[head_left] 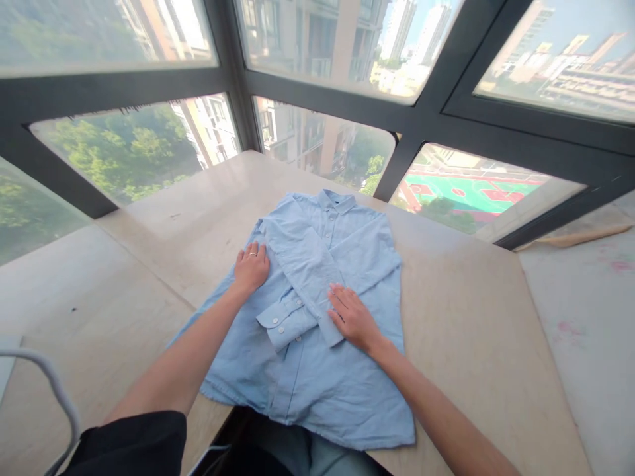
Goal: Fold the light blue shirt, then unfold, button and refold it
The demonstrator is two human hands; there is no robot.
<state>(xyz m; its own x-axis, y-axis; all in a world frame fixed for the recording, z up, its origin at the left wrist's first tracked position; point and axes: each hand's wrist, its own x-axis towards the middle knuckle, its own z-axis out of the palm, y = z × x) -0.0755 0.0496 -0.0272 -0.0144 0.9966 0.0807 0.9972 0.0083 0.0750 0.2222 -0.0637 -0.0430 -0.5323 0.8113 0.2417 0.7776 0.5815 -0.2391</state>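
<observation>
A light blue shirt [317,377] is laid face up in the middle of the bench [476,317], its collar [336,200] pointed toward the far corner under the windows [129,149] and its hem hanging a little over the near edge. Both sleeves are crossed over the front, and a buttoned cuff [284,325] is seen near the centre. The left hand [251,266] is spread open and pressed flat on the shirt's left side, just beside the folded sleeve; nothing is gripped by it, and a ring [253,252] is worn on one finger. The right hand [351,317] is likewise open, palm down, its fingers resting on the end of the sleeve that runs diagonally from the left shoulder. The work in hand is judged to be the flattening of the crossed sleeves. It is best done with the left side pinned by one palm while the other is swept outward along the sleeve, so that creases are pushed toward the seams rather than trapped under the cuff. Care should be given to the overhanging hem, by which the cloth could be dragged toward the near edge. A white hanger [54,390] is seen at the near left corner, well apart from the shirt.
</observation>
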